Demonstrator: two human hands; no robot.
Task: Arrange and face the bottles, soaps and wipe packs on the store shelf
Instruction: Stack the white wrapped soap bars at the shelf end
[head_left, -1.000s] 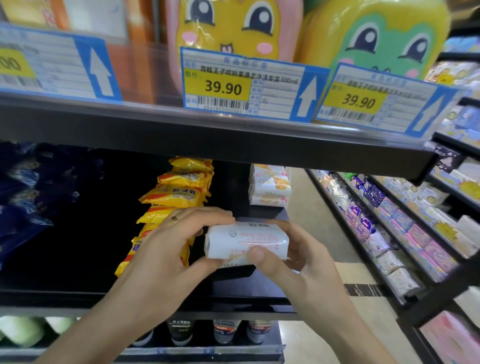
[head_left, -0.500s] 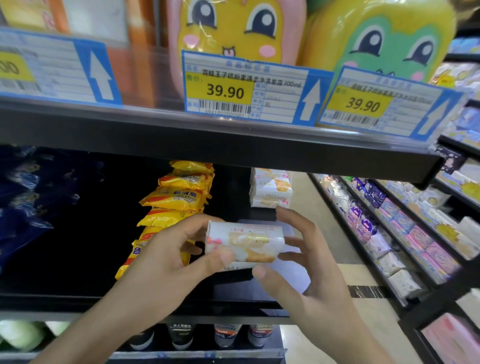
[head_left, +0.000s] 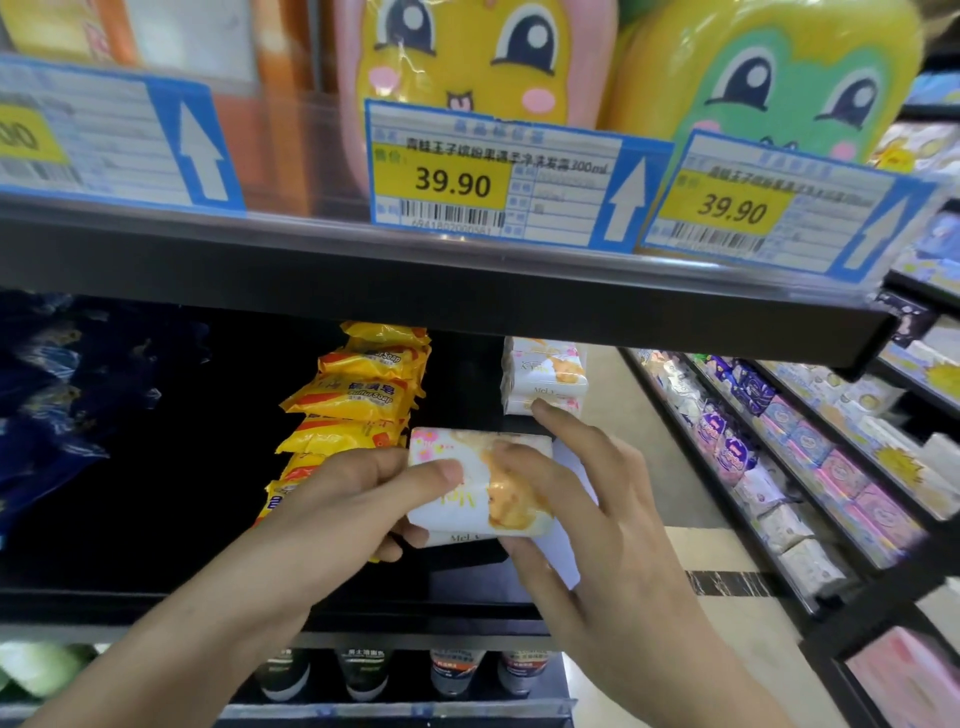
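Note:
A white soap bar (head_left: 480, 486) with pink and orange print is held in front of the middle shelf (head_left: 415, 603), its printed face toward me. My left hand (head_left: 363, 499) grips its left end, thumb across the front. My right hand (head_left: 587, 499) holds its right end, index finger on the front and thumb below. Another white soap pack lies right under it. Behind stands a stack of the same white soaps (head_left: 545, 376). A pile of yellow sulfur soap packs (head_left: 358, 400) leans to the left of them.
The upper shelf edge (head_left: 467, 291) with 39.90 price tags (head_left: 493, 176) hangs just above my hands; cartoon bottles (head_left: 478, 57) stand on it. Dark blue packs (head_left: 47, 395) fill the left. Tubes (head_left: 363, 670) stand on the shelf below. An aisle shelf of packs (head_left: 779, 452) runs to the right.
The soap bar has been turned in both hands from its plain barcode side to its printed face. My right fingers have shifted onto the front of it.

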